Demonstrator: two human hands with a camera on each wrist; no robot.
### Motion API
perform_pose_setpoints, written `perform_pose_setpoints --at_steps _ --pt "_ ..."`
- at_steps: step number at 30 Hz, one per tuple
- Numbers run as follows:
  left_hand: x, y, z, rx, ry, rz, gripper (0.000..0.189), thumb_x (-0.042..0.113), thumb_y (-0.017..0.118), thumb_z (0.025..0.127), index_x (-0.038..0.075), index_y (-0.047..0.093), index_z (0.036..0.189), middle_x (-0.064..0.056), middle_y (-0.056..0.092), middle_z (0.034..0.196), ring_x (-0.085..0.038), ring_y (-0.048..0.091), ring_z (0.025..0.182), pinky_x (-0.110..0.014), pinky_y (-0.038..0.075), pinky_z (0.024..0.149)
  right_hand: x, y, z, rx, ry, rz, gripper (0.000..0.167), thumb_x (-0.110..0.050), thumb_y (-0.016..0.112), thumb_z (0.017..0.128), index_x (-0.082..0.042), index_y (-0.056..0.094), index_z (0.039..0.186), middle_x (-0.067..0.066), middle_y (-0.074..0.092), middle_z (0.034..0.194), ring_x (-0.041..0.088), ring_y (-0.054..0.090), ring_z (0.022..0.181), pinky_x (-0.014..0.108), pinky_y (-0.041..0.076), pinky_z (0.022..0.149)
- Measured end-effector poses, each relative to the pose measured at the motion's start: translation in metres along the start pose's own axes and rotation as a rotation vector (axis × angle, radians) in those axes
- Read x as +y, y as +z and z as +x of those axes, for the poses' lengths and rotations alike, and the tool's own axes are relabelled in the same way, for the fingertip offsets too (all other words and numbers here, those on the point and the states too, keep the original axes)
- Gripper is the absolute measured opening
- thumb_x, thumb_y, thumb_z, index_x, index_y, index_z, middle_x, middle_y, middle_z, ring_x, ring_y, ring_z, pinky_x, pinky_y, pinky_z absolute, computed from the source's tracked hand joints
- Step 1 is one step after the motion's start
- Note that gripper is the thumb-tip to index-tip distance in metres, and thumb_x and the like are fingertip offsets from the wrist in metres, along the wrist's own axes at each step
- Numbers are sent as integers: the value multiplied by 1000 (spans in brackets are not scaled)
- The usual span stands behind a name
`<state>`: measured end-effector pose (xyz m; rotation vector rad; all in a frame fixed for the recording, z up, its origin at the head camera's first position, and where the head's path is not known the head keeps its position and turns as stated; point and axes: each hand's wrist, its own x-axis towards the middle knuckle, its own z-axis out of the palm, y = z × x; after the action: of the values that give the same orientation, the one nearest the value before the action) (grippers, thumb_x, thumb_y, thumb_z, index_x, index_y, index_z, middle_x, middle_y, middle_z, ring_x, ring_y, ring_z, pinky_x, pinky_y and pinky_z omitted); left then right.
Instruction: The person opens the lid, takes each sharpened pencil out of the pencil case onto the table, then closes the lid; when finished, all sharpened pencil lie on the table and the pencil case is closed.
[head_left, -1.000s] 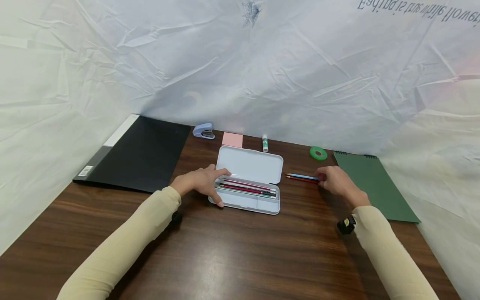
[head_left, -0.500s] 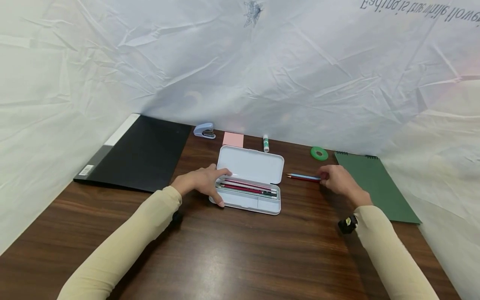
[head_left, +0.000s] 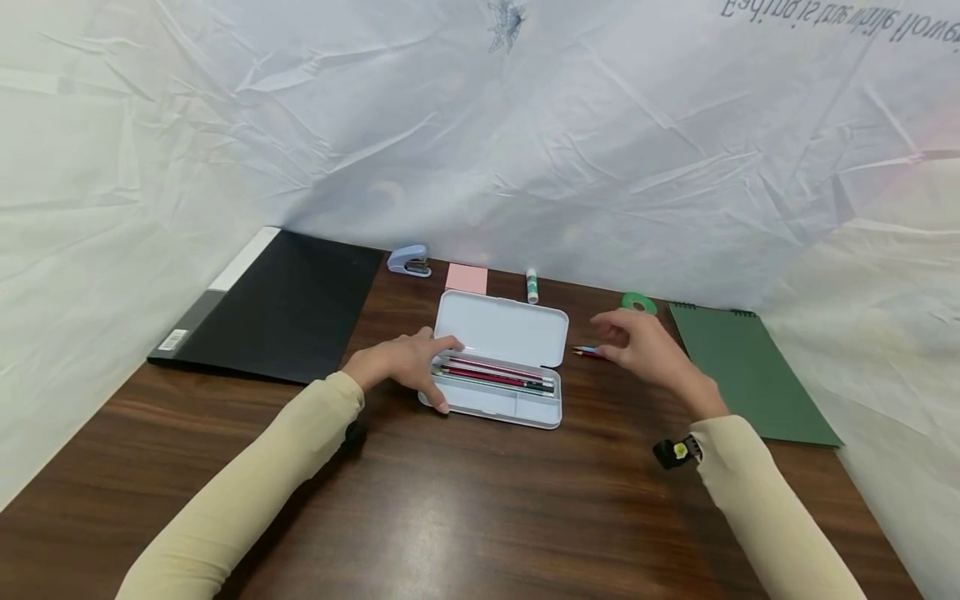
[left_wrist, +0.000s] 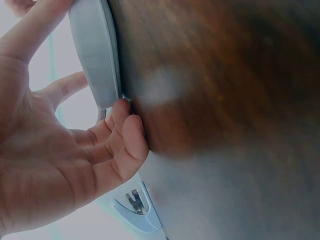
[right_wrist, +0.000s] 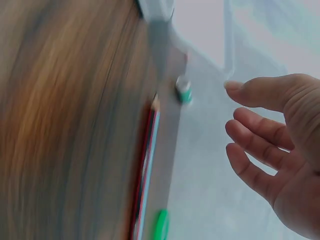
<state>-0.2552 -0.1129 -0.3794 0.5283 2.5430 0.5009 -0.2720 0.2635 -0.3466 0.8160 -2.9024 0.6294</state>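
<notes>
Head view: white pencil case (head_left: 474,398) open mid-worktop (head_left: 495,517)

Dark brown wood grain fills the surface, with a pale glare near the front. Crumpled white sheeting (head_left: 420,133) rises along the back and both sides like a tent wall, printed lettering reversed at its upper right.

Along the back edge sit a stapler (head_left: 405,260), pink sticky notes (head_left: 467,278), a glue stick (head_left: 532,286) and green tape (head_left: 632,298). A black folder (head_left: 300,300) takes up the left side; a green notepad (head_left: 750,371) lies at the right, its far corner near the sheeting. The case's raised lid stands just in front of the sticky notes, so space behind is tight, whereas broad worktop runs forward from the case—and a narrower strip parts it from the notepad.

The left hand (head_left: 405,362) holds the case's left end, thumb at the near corner. To the right of the case, a pair of pencils (right_wrist: 146,170) lies flat side by side. The right hand (head_left: 641,343) hovers there, fingers loosely bent, thumb apart—holding nothing. More pencils (head_left: 491,377) rest in the case's rear compartment.
</notes>
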Motion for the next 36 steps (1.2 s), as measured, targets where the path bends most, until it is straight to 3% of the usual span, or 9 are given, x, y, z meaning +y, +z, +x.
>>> perform_pose_setpoints --at_steps 7,11,21,31,36 --pt "0 0 1 -1 -2 6 101 51 89 69 32 36 153 -17 40 139 -32 50 111 -52 45 98 -38 15 7 56 -130 47 41 -4 79 84 1 66 122 14 68 103 27 64 90 44 55 76" --pt "1 -1 1 -4 -6 5 100 51 89 69 33 36 153 -16 39 140 -32 49 112 -51 45 98 -58 27 12 25 -195 46 42 -6 81 82 0 67 122 13 69 99 27 64 85 41 54 72" --pt "2 -1 0 -7 -12 4 100 52 88 69 33 36 152 -17 39 141 -33 49 114 -53 45 99 -88 58 27 -189 -210 2 38 -9 77 87 -6 68 123 10 74 108 20 70 94 41 56 83" --pt "4 0 0 -19 -14 1 99 51 88 70 33 36 152 -16 40 139 -33 51 112 -53 46 98 -102 76 34 -179 -175 -195 28 -10 79 84 -12 73 112 2 75 90 15 64 76 34 52 67" --pt "3 -1 1 -24 -23 -1 100 52 88 69 33 36 152 -16 40 138 -33 51 111 -55 46 98 -109 79 39 -178 -201 -264 24 -8 76 85 -12 75 109 3 75 85 15 59 67 32 48 61"
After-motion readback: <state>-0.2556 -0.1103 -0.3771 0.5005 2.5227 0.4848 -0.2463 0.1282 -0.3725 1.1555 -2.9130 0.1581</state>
